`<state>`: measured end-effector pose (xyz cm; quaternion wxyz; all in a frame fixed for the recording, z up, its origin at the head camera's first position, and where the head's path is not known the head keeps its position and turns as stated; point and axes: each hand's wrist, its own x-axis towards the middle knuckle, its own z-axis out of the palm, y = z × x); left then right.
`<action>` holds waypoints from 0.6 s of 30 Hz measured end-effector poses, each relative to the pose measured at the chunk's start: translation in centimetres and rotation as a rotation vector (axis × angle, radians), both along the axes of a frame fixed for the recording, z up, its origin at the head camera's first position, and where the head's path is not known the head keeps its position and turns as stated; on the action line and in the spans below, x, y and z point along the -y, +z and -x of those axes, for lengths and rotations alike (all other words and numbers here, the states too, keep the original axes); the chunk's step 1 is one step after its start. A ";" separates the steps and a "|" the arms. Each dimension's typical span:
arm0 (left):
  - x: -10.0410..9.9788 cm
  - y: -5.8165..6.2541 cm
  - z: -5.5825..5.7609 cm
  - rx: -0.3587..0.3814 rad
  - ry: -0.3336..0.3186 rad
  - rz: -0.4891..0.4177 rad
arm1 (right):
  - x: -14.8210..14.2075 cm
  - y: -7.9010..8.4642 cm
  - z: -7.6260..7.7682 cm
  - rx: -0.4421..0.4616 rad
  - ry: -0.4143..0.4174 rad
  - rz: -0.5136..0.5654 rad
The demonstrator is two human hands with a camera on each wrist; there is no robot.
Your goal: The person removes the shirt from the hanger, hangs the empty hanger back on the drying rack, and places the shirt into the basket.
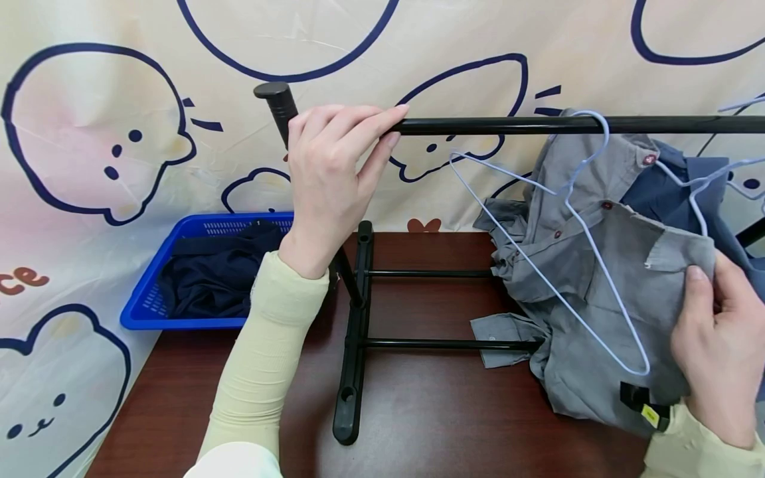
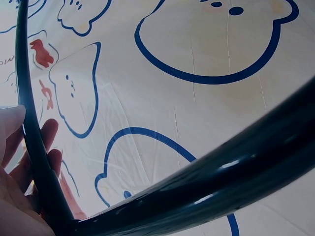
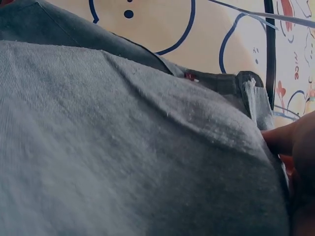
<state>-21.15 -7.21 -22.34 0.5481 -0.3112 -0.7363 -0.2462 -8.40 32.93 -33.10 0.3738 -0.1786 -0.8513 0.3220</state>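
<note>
My left hand (image 1: 331, 176) grips the black rail (image 1: 478, 126) of a clothes rack near its left corner. In the left wrist view, thumb and fingers lie on opposite sides of the tube. A grey button-up shirt (image 1: 615, 292) is bunched below the rail at the right, and my right hand (image 1: 720, 345) pinches its right edge. The right wrist view is mostly filled by the grey cloth (image 3: 147, 147). Hooked over the rail, a pale lilac wire hanger (image 1: 612, 285) hangs tilted in front of the shirt.
At the back left, a blue plastic basket (image 1: 140, 312) holds dark folded clothing (image 1: 221, 272). The rack's black foot (image 1: 346, 418) stands on the brown table (image 1: 418, 411). Behind the grey shirt is a blue garment (image 1: 666, 182), with another lilac hanger (image 1: 696, 192) at the right.
</note>
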 end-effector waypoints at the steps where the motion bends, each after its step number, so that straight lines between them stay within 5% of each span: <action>1: 0.0 0.0 0.0 0.000 -0.001 -0.001 | 0.0 0.0 -0.2 0.001 0.010 0.014; 14: -0.1 0.0 0.0 -0.006 -0.024 -0.027 | -1.5 -1.3 -1.6 0.025 0.143 0.017; 18: -0.1 -0.1 0.0 -0.008 -0.026 -0.027 | -2.0 -1.8 -1.7 0.092 0.138 -0.001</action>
